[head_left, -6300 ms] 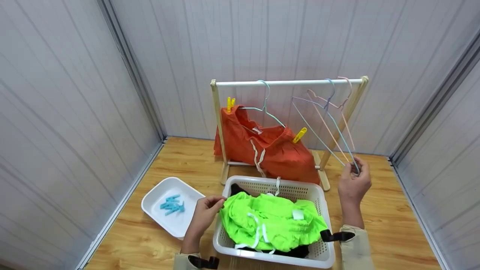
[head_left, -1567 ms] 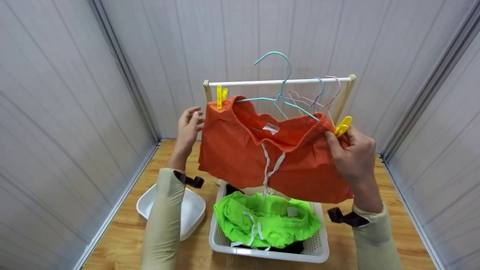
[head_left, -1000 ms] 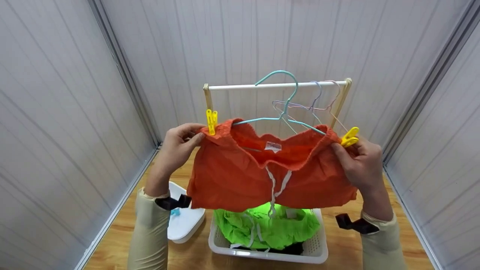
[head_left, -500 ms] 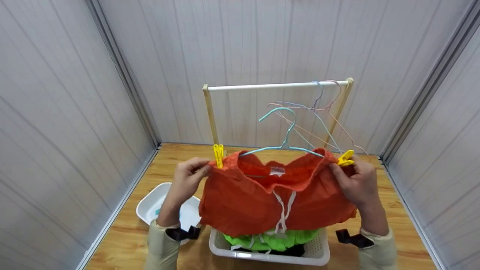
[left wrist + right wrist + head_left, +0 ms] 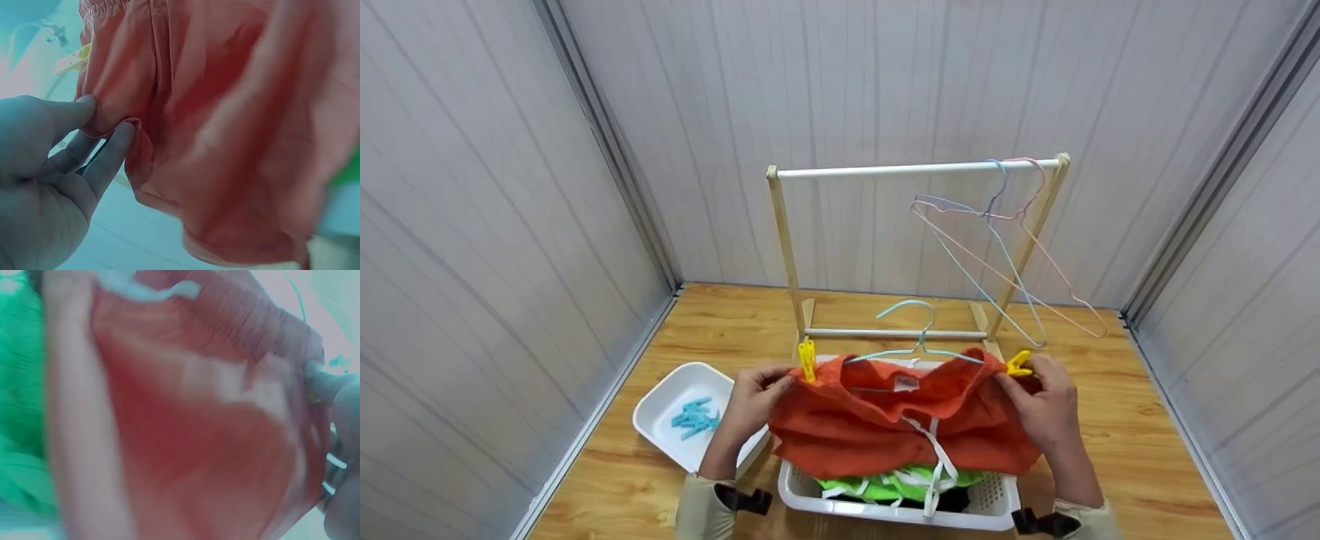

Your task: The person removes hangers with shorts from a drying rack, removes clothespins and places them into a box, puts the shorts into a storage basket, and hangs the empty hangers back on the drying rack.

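Head view: pinching orange shorts point(image 5: 870, 429) by both waist corners with left grip point(image 5: 754, 401) and right grip point(image 5: 1048, 405), over white basket point(image 5: 829, 504). Probably light, limp, not fragile; best held close beside yellow clips point(image 5: 808, 361).

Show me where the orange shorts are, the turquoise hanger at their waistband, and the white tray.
Orange shorts point(image 5: 877, 431): head view, front fabric below the waistband.
Turquoise hanger point(image 5: 920, 347): head view, the neck below its hook.
White tray point(image 5: 694, 384): head view, bare inner surface toward its far side.
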`<state>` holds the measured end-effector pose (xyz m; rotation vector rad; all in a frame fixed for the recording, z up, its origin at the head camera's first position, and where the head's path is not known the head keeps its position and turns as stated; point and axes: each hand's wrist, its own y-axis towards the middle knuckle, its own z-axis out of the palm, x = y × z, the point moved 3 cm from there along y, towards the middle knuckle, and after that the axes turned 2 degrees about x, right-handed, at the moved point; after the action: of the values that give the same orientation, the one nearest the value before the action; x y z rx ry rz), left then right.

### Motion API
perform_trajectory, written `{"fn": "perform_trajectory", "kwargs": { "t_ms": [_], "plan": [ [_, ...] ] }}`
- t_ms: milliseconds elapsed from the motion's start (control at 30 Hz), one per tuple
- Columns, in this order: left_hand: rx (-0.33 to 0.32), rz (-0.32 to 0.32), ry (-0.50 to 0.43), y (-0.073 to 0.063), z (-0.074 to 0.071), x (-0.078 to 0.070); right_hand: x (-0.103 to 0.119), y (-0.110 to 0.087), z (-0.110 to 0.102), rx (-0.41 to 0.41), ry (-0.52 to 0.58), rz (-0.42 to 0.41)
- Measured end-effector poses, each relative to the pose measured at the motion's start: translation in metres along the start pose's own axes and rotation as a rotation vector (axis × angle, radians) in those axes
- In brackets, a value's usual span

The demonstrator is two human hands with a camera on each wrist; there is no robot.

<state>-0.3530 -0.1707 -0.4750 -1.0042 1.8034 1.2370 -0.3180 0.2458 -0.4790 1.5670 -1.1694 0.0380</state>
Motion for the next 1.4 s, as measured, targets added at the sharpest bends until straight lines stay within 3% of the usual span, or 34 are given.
{"fn": "perform_trajectory", "kwargs": {
  "t_ms": [233, 367, 567, 667, 733, 867, 1067, 1200, 1400],
  "plan": [
    [0.008, -0.133, 0.049, -0.005, 0.009, 0.060, -0.011, -0.015, 0.015, 0.107, 0.032, 0.226],
    [0.028, -0.211, 0.052, -0.007, 0.013, 0.068, -0.018, -0.023, 0.019, 0.141, 0.010, 0.310],
    [0.022, -0.280, 0.096, -0.009, 0.019, 0.075, -0.024, -0.033, 0.020, 0.192, -0.045, 0.336],
    [0.016, -0.263, 0.164, -0.013, 0.022, 0.074, -0.026, -0.039, 0.021, 0.224, -0.065, 0.366],
    [0.008, -0.221, 0.258, -0.014, 0.023, 0.072, -0.027, -0.042, 0.021, 0.248, -0.066, 0.395],
    [0.003, -0.192, 0.333, -0.013, 0.026, 0.068, -0.029, -0.044, 0.019, 0.287, -0.072, 0.456],
    [0.074, -0.176, 0.420, -0.013, 0.036, 0.070, -0.034, -0.042, 0.010, 0.321, -0.090, 0.549],
    [0.082, -0.161, 0.509, -0.016, 0.041, 0.074, -0.036, -0.043, 0.009, 0.372, -0.064, 0.600],
    [0.138, -0.065, 0.668, -0.015, 0.050, 0.076, -0.035, -0.047, 0.005, 0.363, -0.057, 0.611]
  ]
}}
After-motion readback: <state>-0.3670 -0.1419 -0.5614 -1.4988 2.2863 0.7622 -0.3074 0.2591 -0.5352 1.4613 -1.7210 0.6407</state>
